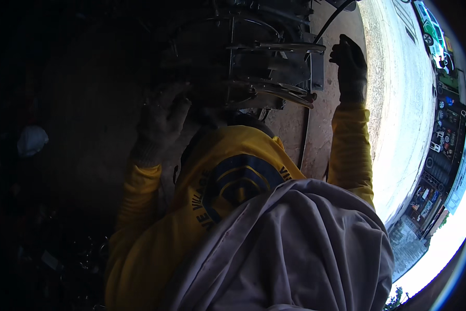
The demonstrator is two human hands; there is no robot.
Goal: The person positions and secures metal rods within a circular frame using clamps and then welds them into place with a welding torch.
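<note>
My left hand [163, 114] wears a dark glove and hangs in deep shade left of a dark metal frame. Its thumb stands apart from the fingers, and nothing shows in it. On the other side my right hand [349, 58], gloved too, is raised beside the frame with its fingers loosely bent and spaced. I see nothing in it. Between the hands lies the frame, with curved shiny metal bars [277, 46] above and a second set of curved bars [279, 90] below. The right hand is apart from the bar ends. Much of the frame is too dark to make out.
A yellow shirt [196, 189] with a round dark print and a greyish cloth [316, 243] fill the lower middle. A black cable [332, 22] runs near my right hand. Something white [32, 141] lies at far left. A vehicle [434, 31] stands beyond the bright ground.
</note>
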